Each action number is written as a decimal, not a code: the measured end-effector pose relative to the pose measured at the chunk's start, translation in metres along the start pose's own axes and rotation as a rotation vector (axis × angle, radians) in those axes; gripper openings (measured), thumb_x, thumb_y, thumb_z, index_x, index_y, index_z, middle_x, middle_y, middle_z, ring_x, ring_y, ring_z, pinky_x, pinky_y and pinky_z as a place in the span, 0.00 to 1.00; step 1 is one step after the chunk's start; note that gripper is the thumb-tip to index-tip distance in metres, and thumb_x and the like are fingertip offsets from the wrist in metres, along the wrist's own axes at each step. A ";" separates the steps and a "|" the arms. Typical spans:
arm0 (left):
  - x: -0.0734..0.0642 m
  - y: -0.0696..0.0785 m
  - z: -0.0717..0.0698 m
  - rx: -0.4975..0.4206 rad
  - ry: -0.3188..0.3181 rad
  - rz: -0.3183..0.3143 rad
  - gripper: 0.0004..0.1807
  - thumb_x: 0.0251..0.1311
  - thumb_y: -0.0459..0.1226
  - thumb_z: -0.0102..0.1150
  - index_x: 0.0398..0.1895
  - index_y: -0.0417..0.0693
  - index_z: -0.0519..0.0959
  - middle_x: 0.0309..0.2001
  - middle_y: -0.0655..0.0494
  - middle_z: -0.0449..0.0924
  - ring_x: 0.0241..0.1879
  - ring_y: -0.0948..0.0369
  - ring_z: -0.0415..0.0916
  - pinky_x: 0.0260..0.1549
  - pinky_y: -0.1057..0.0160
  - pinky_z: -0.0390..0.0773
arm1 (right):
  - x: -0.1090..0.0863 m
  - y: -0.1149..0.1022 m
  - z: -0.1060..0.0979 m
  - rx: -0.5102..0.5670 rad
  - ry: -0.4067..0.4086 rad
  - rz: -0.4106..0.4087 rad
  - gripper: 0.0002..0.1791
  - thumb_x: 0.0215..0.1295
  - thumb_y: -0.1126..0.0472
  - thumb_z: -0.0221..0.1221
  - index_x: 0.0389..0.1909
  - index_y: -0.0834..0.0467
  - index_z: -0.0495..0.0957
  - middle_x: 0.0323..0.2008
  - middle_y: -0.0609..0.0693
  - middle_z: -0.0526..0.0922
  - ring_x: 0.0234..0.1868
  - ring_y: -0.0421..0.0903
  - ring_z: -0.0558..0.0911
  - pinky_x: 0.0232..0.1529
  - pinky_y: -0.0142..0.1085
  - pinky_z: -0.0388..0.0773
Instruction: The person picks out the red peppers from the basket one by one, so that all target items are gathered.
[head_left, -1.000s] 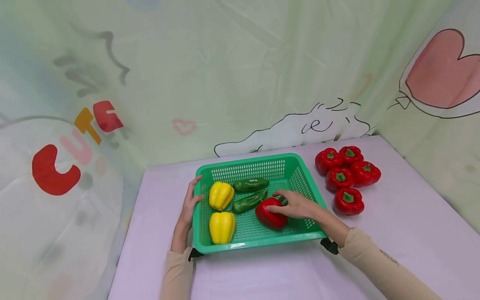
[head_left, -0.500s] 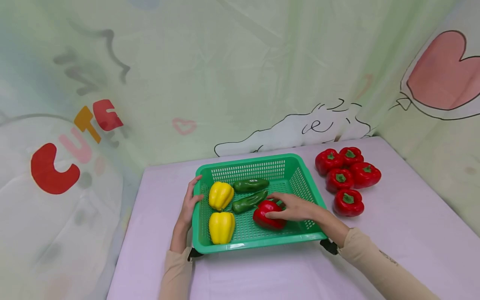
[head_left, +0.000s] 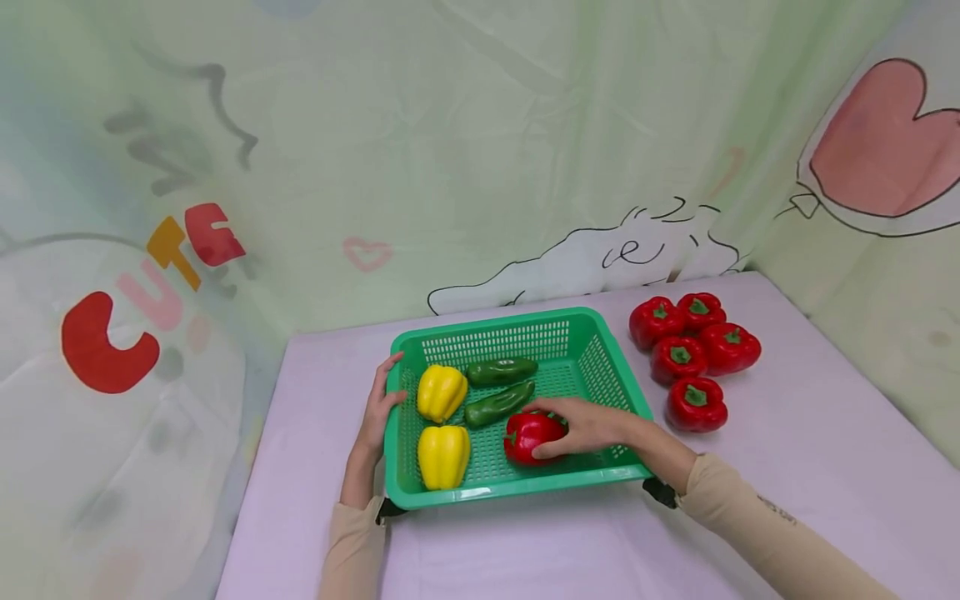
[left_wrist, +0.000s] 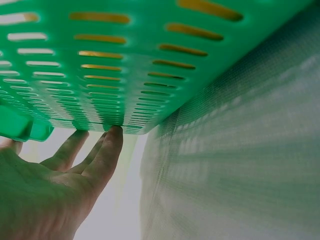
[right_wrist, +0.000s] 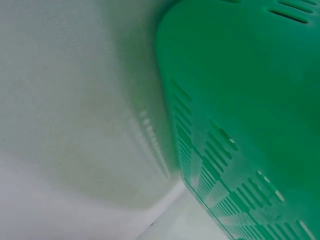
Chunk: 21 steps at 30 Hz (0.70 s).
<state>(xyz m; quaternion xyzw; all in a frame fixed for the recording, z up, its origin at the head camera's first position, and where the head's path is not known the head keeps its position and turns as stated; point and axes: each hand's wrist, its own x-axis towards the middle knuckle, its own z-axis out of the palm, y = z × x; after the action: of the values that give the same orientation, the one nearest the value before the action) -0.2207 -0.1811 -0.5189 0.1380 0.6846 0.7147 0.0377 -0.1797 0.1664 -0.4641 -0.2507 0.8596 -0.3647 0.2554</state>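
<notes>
A red bell pepper [head_left: 529, 437] lies on its side near the basket's front, stem end facing left. My right hand [head_left: 585, 425] grips it from the right, fingers over the far side and thumb on the near side. My left hand [head_left: 377, 414] holds the green plastic basket [head_left: 525, 483] at its left edge, thumb over the rim. In the left wrist view its fingers [left_wrist: 105, 155] press the slotted outer wall. Beside the red pepper are two green peppers [head_left: 498, 404] and two yellow bell peppers [head_left: 443, 457]. The right wrist view shows only the basket's outer wall [right_wrist: 240, 100] and cloth, no hand.
Several red bell peppers [head_left: 678, 358] stand grouped on the pale lilac cloth to the right of the basket. A printed curtain [head_left: 480, 167] hangs behind and along both sides of the table [head_left: 525, 550].
My right hand has turned the red bell pepper so its stem end swings round to the left, and shifted it slightly left. My left hand and the basket stay in place.
</notes>
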 end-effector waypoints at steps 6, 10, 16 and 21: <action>0.000 -0.001 0.001 0.001 0.008 0.002 0.33 0.65 0.31 0.40 0.75 0.48 0.53 0.74 0.41 0.52 0.66 0.44 0.60 0.54 0.58 0.72 | -0.003 -0.001 0.002 -0.012 0.001 -0.014 0.38 0.55 0.46 0.69 0.65 0.57 0.69 0.56 0.52 0.76 0.57 0.53 0.72 0.43 0.40 0.81; 0.000 -0.001 0.001 0.002 0.011 0.000 0.34 0.64 0.31 0.40 0.75 0.48 0.53 0.74 0.42 0.52 0.65 0.44 0.60 0.54 0.59 0.72 | -0.002 -0.001 0.001 -0.013 0.014 -0.029 0.39 0.54 0.48 0.70 0.63 0.60 0.69 0.54 0.52 0.76 0.56 0.54 0.72 0.43 0.40 0.81; -0.001 -0.001 0.001 0.000 0.016 -0.004 0.34 0.64 0.30 0.40 0.75 0.49 0.53 0.74 0.43 0.53 0.65 0.45 0.60 0.52 0.62 0.73 | -0.002 -0.001 0.001 -0.026 0.038 -0.037 0.43 0.53 0.48 0.70 0.65 0.65 0.66 0.54 0.56 0.76 0.55 0.55 0.73 0.43 0.42 0.81; -0.001 -0.001 0.001 -0.002 0.006 -0.002 0.33 0.65 0.31 0.40 0.75 0.50 0.53 0.74 0.44 0.53 0.65 0.45 0.60 0.52 0.63 0.73 | -0.004 -0.001 0.002 -0.070 0.038 -0.044 0.45 0.52 0.47 0.71 0.67 0.63 0.66 0.53 0.55 0.75 0.53 0.54 0.73 0.41 0.40 0.81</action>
<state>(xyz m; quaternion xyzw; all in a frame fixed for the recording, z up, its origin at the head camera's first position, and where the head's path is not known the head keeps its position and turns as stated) -0.2193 -0.1805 -0.5195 0.1354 0.6843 0.7156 0.0365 -0.1759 0.1674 -0.4638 -0.2714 0.8709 -0.3445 0.2220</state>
